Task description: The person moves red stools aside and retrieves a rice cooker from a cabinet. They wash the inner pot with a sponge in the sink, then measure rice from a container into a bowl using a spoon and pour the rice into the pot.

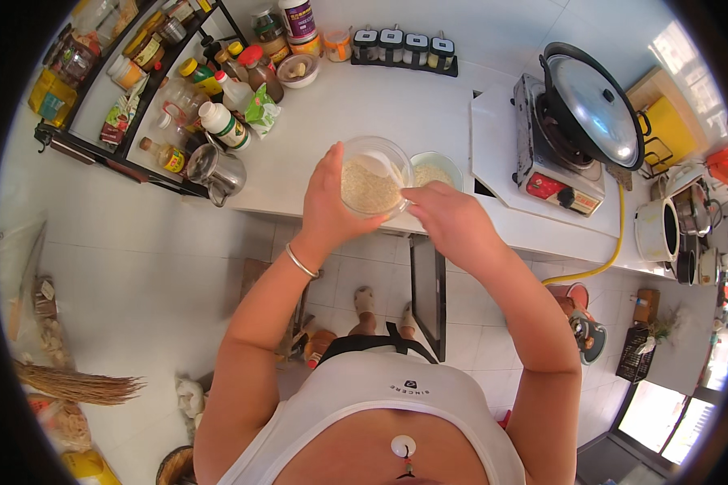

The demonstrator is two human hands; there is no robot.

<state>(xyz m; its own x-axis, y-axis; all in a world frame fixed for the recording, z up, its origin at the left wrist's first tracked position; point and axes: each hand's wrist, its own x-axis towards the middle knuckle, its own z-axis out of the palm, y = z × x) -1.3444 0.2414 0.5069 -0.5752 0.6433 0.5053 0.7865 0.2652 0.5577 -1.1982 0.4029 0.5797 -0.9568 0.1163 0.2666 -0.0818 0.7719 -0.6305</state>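
My left hand (pixel 330 200) grips a clear round bowl (pixel 373 144) from its left side and underneath, above the counter's front edge. Pale grain (pixel 364 188), which looks like rice or oats, fills part of it. A white spoon (pixel 377 162) rests in the grain, its handle running toward my right hand (pixel 446 215). My right fingers are closed on that handle at the bowl's right rim. Just behind, a pale green-white bowl (pixel 456 167) sits on the counter with similar grain (pixel 431 174) inside; my right hand partly hides it.
A portable gas stove (pixel 558 176) carries a lidded wok (pixel 594 112) at right, with a yellow hose (pixel 613 257) hanging down. Bottles, a steel pitcher (pixel 218 173) and a black rack (pixel 139 160) crowd the left. Seasoning jars (pixel 403 51) line the back wall. A cabinet door (pixel 428 297) stands open below.
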